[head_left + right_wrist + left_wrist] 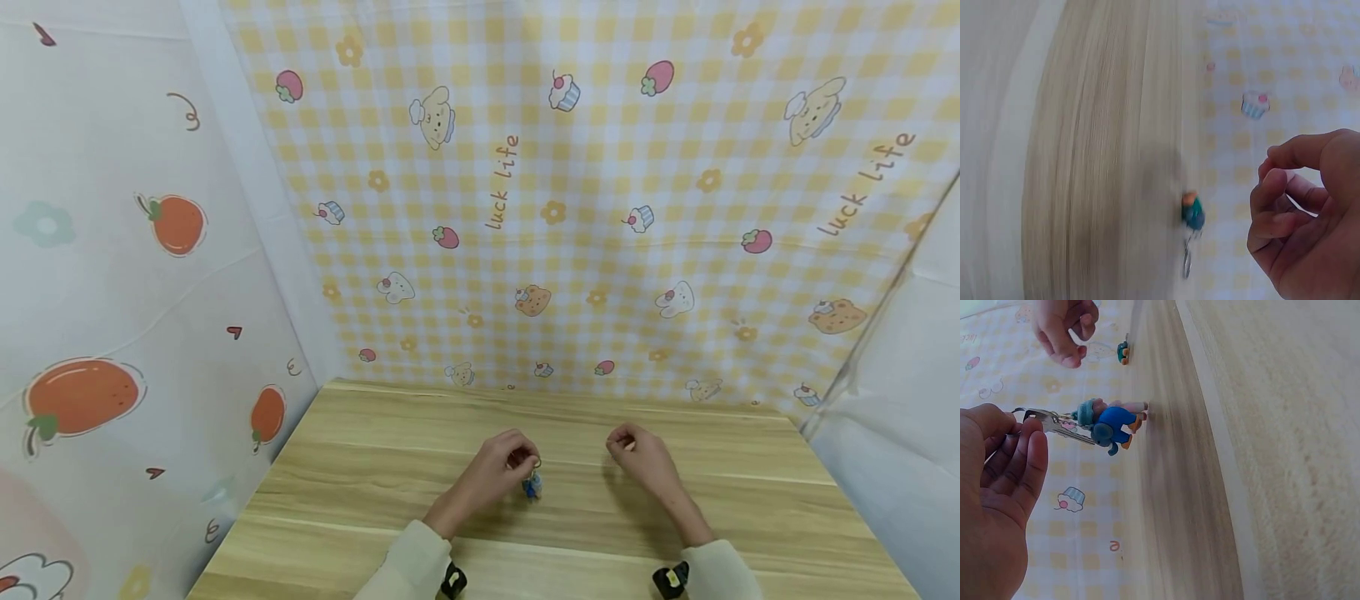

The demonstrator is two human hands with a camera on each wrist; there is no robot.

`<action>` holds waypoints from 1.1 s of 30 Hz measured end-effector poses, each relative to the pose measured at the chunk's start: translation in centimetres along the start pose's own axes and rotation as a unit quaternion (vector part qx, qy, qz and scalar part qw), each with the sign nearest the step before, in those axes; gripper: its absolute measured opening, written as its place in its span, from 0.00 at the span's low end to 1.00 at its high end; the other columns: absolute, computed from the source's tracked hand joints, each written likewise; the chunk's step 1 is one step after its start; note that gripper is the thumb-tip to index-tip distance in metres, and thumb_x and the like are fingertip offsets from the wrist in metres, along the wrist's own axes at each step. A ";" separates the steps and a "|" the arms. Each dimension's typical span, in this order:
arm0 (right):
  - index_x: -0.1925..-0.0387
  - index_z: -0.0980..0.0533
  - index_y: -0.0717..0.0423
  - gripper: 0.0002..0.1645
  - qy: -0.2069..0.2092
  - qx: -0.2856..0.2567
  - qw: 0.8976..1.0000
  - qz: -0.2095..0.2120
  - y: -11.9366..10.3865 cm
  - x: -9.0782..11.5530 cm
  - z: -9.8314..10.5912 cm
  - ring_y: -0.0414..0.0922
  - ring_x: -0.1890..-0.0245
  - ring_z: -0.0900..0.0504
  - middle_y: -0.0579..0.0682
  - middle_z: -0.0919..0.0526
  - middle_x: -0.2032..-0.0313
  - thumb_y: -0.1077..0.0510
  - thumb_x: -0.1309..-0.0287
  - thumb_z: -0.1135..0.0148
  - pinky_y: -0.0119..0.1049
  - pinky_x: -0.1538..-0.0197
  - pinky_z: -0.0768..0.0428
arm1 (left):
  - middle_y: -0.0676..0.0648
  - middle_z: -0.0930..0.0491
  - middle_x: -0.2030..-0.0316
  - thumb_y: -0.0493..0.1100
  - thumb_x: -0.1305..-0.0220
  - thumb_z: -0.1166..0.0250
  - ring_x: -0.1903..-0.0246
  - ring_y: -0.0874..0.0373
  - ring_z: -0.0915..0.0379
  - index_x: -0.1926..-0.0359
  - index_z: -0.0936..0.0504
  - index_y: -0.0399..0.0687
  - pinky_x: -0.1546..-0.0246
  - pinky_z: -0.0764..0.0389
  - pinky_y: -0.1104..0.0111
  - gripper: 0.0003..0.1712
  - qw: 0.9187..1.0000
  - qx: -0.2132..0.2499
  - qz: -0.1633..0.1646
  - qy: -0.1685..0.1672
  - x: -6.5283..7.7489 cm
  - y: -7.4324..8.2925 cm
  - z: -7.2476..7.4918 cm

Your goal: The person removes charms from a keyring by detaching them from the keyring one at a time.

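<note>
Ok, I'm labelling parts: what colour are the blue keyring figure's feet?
Its feet are orange, clearest in the left wrist view.

Blue, teal and yellow checks

My keys (1054, 425) are silver. 1 charm (1116, 418) is bright blue with a grey-blue head and orange feet; the other figure (1135, 405) is pinkish, its hat (1085, 412) teal. A separate trinket (1192, 214) shows green, orange and grey. My 2 sleeves (416, 560) are cream, my wrist gadgets (453, 581) black with yellowish patches. The table (360, 467) is pale tan, streaked with grain. Yellow-and-white check covers the back cloth (600, 158), with pink strawberries (657, 78); the left cloth (97, 292) is white with orange fruit (178, 225).
</note>
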State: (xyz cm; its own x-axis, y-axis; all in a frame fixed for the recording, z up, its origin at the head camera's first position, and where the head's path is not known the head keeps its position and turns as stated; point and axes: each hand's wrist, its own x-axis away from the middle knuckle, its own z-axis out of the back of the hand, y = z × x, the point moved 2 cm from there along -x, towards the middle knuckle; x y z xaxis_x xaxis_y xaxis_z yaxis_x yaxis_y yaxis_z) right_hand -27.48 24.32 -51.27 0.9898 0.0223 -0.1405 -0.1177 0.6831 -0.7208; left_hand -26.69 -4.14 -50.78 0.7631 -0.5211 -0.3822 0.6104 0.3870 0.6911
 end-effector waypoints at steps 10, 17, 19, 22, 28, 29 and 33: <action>0.58 0.18 0.59 0.04 -0.047 -0.059 0.996 0.036 -3.4 0.9 -2.9 0.36 0.78 0.27 0.48 0.17 0.65 0.61 0.27 0.35 0.29 0.74 0.27 | 0.50 0.16 0.60 0.38 0.23 0.35 0.64 0.72 0.24 0.56 0.14 0.47 0.61 0.17 0.77 0.03 1.000 0.003 -0.010 0.004 -0.1 0.2 0.2; 0.55 0.18 0.60 0.05 -0.095 -0.076 0.988 0.091 -4.7 1.5 -4.5 0.36 0.80 0.25 0.49 0.16 0.63 0.62 0.26 0.36 0.30 0.77 0.24 | 0.50 0.15 0.60 0.38 0.23 0.35 0.64 0.71 0.24 0.55 0.14 0.47 0.61 0.17 0.76 0.04 1.000 0.004 -0.016 0.009 -0.1 0.4 0.3; 0.55 0.18 0.59 0.04 -0.103 -0.083 0.986 0.103 -5.0 1.6 -4.8 0.35 0.78 0.23 0.49 0.15 0.62 0.62 0.26 0.35 0.30 0.76 0.23 | 0.49 0.15 0.60 0.38 0.23 0.35 0.64 0.71 0.23 0.55 0.14 0.46 0.61 0.17 0.76 0.04 1.000 0.004 -0.017 0.011 -0.1 0.4 0.3; 0.56 0.17 0.57 0.04 -0.109 -0.097 0.981 0.125 -5.4 1.8 -5.2 0.35 0.75 0.22 0.50 0.14 0.61 0.61 0.27 0.35 0.30 0.73 0.20 | 0.49 0.15 0.60 0.38 0.23 0.34 0.64 0.70 0.23 0.55 0.14 0.46 0.61 0.17 0.76 0.04 1.000 0.003 -0.018 0.015 -0.1 0.5 0.3; 0.55 0.17 0.54 0.04 -0.123 -0.112 0.973 0.160 -5.8 2.2 -6.0 0.35 0.68 0.20 0.50 0.13 0.59 0.59 0.27 0.33 0.30 0.67 0.19 | 0.49 0.15 0.60 0.38 0.23 0.34 0.64 0.69 0.23 0.54 0.13 0.44 0.62 0.17 0.76 0.04 1.000 0.006 -0.018 0.020 -0.1 0.6 0.4; 0.54 0.17 0.53 0.04 -0.126 -0.114 0.972 0.162 -5.8 2.3 -6.1 0.35 0.68 0.20 0.51 0.13 0.58 0.59 0.27 0.33 0.30 0.67 0.19 | 0.48 0.15 0.59 0.38 0.23 0.34 0.64 0.69 0.23 0.54 0.13 0.44 0.62 0.17 0.76 0.04 1.000 0.007 -0.019 0.021 -0.1 0.7 0.4; 0.52 0.17 0.53 0.06 -0.127 -0.122 0.970 0.167 -5.9 2.4 -6.4 0.35 0.68 0.20 0.51 0.13 0.57 0.59 0.27 0.33 0.30 0.67 0.19 | 0.49 0.15 0.59 0.38 0.23 0.34 0.64 0.69 0.23 0.54 0.13 0.45 0.62 0.16 0.76 0.04 1.000 0.008 -0.020 0.023 -0.1 0.7 0.4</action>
State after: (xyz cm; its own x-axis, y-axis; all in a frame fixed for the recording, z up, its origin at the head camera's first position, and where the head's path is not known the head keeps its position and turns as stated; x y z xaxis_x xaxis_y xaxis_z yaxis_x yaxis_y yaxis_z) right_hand -24.91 15.72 -51.68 0.8772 0.4130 -0.2447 -0.4202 0.4143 -0.8073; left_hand -26.43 -4.09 -49.99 0.7471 -0.5008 -0.4371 0.6376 0.3539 0.6843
